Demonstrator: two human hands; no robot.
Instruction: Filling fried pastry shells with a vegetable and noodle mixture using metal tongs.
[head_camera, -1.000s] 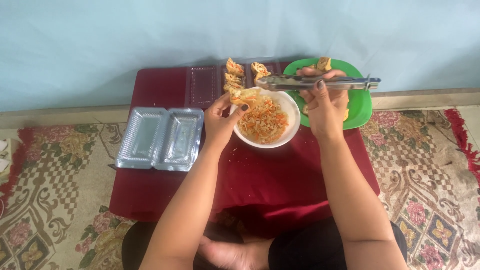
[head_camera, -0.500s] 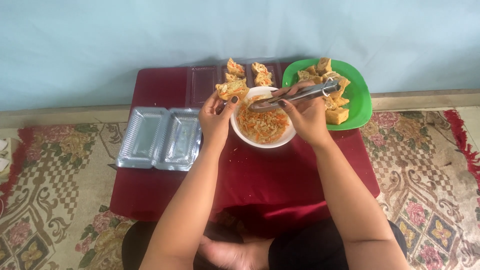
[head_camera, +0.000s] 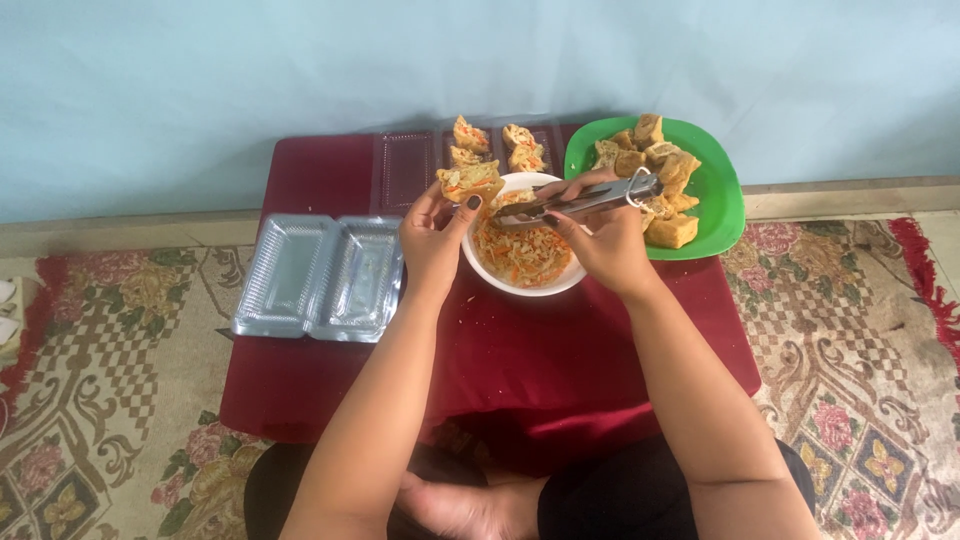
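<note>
— Hands first: what is each one doing?
— Left hand (head_camera: 435, 235) is pinched on a stuffed tofu piece (head_camera: 470, 181), held above the near-left rim of the white bowl (head_camera: 480, 272). Right hand (head_camera: 605, 245) is clamped around metal tongs (head_camera: 585, 200), whose tips reach over the shredded vegetable filling (head_camera: 525, 250) in that bowl. I can't tell whether the tips grip any shreds.
— How would that tofu handle?
— Light and soft, I'd judge, with a fried skin that may tear and loose filling that could spill. Best held by its sides, cut mouth up, with gentle pressure.
— And around them?
— Everything sits on a low tabletop (head_camera: 520, 360) under a dark red cloth. To the left lies an open clear plastic clamshell container (head_camera: 318, 277). Further back, a green plate (head_camera: 722, 195) carries plain fried tofu pieces (head_camera: 655, 160), and another clear tray (head_camera: 405, 170) beside it holds several filled ones (head_camera: 495, 145).
</note>
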